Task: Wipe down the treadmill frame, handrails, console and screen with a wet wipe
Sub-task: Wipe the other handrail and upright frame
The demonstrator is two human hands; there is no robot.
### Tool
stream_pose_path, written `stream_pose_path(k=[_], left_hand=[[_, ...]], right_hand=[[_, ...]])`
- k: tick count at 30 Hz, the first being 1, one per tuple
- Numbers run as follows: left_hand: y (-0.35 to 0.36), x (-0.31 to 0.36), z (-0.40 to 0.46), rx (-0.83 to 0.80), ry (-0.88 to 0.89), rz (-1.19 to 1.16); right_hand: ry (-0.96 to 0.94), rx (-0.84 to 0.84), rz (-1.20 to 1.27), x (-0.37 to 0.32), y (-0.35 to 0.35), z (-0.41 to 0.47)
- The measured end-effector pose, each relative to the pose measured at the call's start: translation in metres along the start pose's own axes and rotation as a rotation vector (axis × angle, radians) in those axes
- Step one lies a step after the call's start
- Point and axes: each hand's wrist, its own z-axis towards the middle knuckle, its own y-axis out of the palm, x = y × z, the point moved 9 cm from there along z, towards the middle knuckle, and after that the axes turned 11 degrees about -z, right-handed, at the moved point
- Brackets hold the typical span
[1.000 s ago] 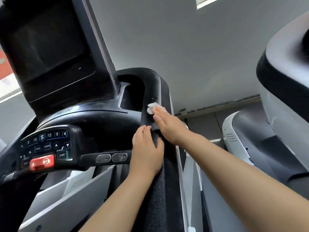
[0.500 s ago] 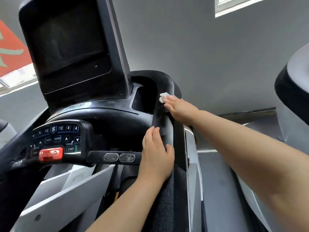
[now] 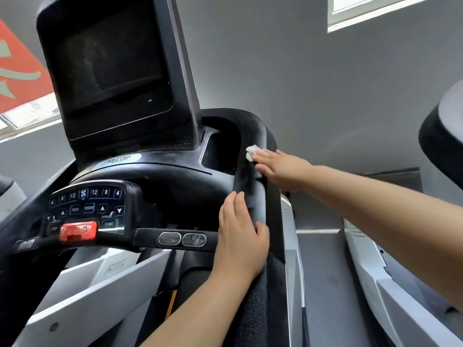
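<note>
A black treadmill fills the view, with a dark screen [image 3: 110, 61] on top and a button console [image 3: 87, 209] with a red stop clip at lower left. The right black handrail [image 3: 253, 136] curves up from the lower middle to beside the screen. My right hand [image 3: 280, 169] presses a small white wet wipe [image 3: 251, 152] against the upper bend of that handrail; only the wipe's tip shows past my fingertips. My left hand [image 3: 241, 236] grips the same handrail lower down, fingers wrapped over its inner side.
Two oval metal pulse sensors [image 3: 181, 239] sit on the crossbar left of my left hand. Grey-white frame panels [image 3: 100, 284] run below the console. A neighbouring machine [image 3: 443, 136] stands at the right, with a grey wall behind.
My right hand slid the wipe up along the handrail, away from my left hand. The camera tilted so the screen and console sit more to the right. My left hand kept its grip.
</note>
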Motion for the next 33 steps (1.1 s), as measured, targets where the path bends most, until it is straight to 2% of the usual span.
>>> stream_pose_path(k=[5, 12, 18, 23, 25, 29, 31, 33], left_hand=[[0.002, -0.001, 0.001, -0.032, -0.049, 0.003], [-0.007, 0.003, 0.000, -0.014, -0.101, -0.079], [-0.051, 0.002, -0.028, 0.144, -0.156, -0.144], [-0.030, -0.002, -0.079, -0.031, -0.197, 0.037], [-0.025, -0.002, -0.087, -0.032, -0.213, 0.033], [-0.027, -0.003, -0.084, 0.023, -0.204, 0.036], [-0.026, -0.003, -0.085, 0.021, -0.206, 0.027], [-0.027, -0.003, -0.085, 0.022, -0.206, 0.026]], right_hand=[[-0.047, -0.005, 0.032, -0.018, 0.005, 0.027], [-0.124, -0.024, 0.108, -0.056, 0.006, -0.062], [-0.188, -0.057, 0.200, -0.090, 0.012, -0.136], [-0.289, -0.018, 0.104, -0.117, 0.006, -0.168], [-0.307, -0.018, 0.022, -0.118, 0.008, -0.165], [-0.122, 0.010, -0.137, -0.081, 0.004, -0.117], [-0.034, 0.028, -0.081, -0.067, -0.001, -0.091], [-0.054, 0.064, 0.052, -0.074, -0.004, -0.085]])
